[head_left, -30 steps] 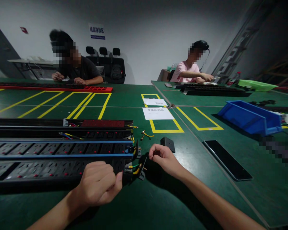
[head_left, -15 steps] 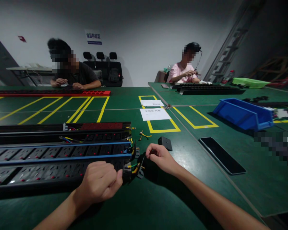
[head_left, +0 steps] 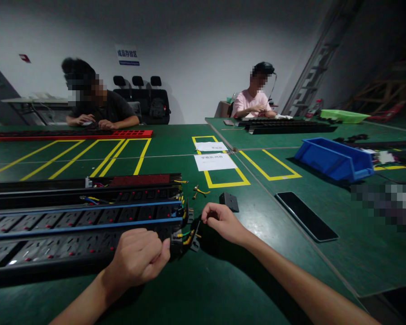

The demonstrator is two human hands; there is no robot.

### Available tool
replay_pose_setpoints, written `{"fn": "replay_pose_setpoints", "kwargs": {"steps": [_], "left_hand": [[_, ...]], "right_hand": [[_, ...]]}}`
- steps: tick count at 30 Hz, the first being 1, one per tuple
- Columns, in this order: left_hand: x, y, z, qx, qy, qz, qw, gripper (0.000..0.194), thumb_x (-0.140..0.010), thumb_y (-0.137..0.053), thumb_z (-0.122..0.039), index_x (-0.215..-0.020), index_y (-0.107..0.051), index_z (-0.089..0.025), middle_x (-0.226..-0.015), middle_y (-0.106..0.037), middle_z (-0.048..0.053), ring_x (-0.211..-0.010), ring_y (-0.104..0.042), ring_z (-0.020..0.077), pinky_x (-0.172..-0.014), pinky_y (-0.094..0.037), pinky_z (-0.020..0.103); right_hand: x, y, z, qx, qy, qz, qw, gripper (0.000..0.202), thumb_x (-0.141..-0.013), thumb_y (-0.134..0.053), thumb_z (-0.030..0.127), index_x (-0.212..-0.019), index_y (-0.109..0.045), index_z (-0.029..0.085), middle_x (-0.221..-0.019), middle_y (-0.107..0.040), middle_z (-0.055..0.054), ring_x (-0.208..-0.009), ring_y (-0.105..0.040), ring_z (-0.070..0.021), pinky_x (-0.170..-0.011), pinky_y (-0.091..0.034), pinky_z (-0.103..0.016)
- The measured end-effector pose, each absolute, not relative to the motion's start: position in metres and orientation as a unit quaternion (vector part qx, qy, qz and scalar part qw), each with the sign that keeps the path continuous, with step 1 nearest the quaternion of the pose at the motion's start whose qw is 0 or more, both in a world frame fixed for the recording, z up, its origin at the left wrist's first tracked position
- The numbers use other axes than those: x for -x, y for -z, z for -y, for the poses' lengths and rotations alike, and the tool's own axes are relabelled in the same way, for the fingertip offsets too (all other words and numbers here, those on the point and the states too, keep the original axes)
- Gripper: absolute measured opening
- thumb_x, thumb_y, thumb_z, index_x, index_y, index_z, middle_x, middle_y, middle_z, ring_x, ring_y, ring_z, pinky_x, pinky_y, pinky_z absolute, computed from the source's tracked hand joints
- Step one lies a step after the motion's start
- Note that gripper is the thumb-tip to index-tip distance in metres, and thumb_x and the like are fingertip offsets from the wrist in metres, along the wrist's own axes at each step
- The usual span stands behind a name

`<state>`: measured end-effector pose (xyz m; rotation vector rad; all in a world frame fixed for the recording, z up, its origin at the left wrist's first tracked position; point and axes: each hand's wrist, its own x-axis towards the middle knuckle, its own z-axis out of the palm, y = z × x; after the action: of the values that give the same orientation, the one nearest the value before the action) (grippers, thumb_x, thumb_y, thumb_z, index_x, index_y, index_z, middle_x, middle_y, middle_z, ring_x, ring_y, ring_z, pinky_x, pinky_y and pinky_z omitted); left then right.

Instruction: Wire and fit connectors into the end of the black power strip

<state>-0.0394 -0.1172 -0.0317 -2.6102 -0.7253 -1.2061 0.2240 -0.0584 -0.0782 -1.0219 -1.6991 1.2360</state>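
My left hand is closed and rests at the right end of the nearest black socket strip; what its fingers hold, if anything, is hidden. My right hand has its fingers curled together, with its fingertips beside a dark end plate with green and yellow wires. Whether anything is between those fingers is too small to tell. Behind the nearest strip lies a blue-edged socket strip. A black block stands just beyond my right hand, and a loose yellow wire lies to its left.
A phone lies at the right, with a blue bin behind it. White paper labels lie mid-table. Across the table, two people sit by a red strip and black strips.
The view has shifted slightly, so the table things appear a little further left. Both hands keep nearly the same pose and place. The hands of the person in pink have come down.
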Motion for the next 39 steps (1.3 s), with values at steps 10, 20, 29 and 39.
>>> {"fn": "replay_pose_setpoints", "kwargs": {"steps": [10, 20, 29, 39], "left_hand": [[0.0374, 0.0283, 0.1173, 0.881, 0.39, 0.251, 0.095, 0.038, -0.086, -0.063, -0.002, -0.061, -0.041, -0.019, -0.055, -0.036, -0.007, -0.05, -0.028, 0.0095, -0.051, -0.022, 0.031], [0.0367, 0.0267, 0.1175, 0.882, 0.384, 0.257, 0.095, 0.037, -0.087, -0.063, -0.004, -0.059, -0.043, -0.018, -0.055, -0.036, -0.007, -0.05, -0.029, 0.0089, -0.05, -0.023, 0.03], [0.0358, 0.0255, 0.1178, 0.881, 0.383, 0.26, 0.101, 0.037, -0.088, -0.062, -0.004, -0.059, -0.042, -0.019, -0.055, -0.036, -0.007, -0.05, -0.029, 0.0093, -0.051, -0.023, 0.03], [0.0373, 0.0277, 0.1176, 0.883, 0.379, 0.26, 0.097, 0.036, -0.087, -0.062, -0.003, -0.061, -0.042, -0.019, -0.055, -0.036, -0.007, -0.051, -0.029, 0.01, -0.052, -0.023, 0.031]], "right_hand": [[-0.2225, 0.0791, 0.0598, 0.406, -0.47, 0.683, 0.383, 0.016, -0.066, -0.05, 0.014, -0.075, -0.062, 0.021, -0.073, -0.064, -0.002, -0.067, -0.057, -0.0166, -0.062, -0.039, -0.03], [-0.2235, 0.0777, 0.0607, 0.416, -0.468, 0.687, 0.369, 0.016, -0.066, -0.051, 0.014, -0.076, -0.062, 0.021, -0.073, -0.064, -0.002, -0.066, -0.055, -0.0159, -0.06, -0.038, -0.029], [-0.2231, 0.0738, 0.0629, 0.416, -0.466, 0.69, 0.367, 0.016, -0.066, -0.05, 0.013, -0.075, -0.061, 0.021, -0.073, -0.064, -0.002, -0.066, -0.056, -0.0165, -0.061, -0.039, -0.029], [-0.2233, 0.0775, 0.0617, 0.403, -0.467, 0.693, 0.373, 0.016, -0.067, -0.05, 0.013, -0.075, -0.061, 0.021, -0.073, -0.064, -0.003, -0.067, -0.056, -0.0169, -0.062, -0.04, -0.03]]}}
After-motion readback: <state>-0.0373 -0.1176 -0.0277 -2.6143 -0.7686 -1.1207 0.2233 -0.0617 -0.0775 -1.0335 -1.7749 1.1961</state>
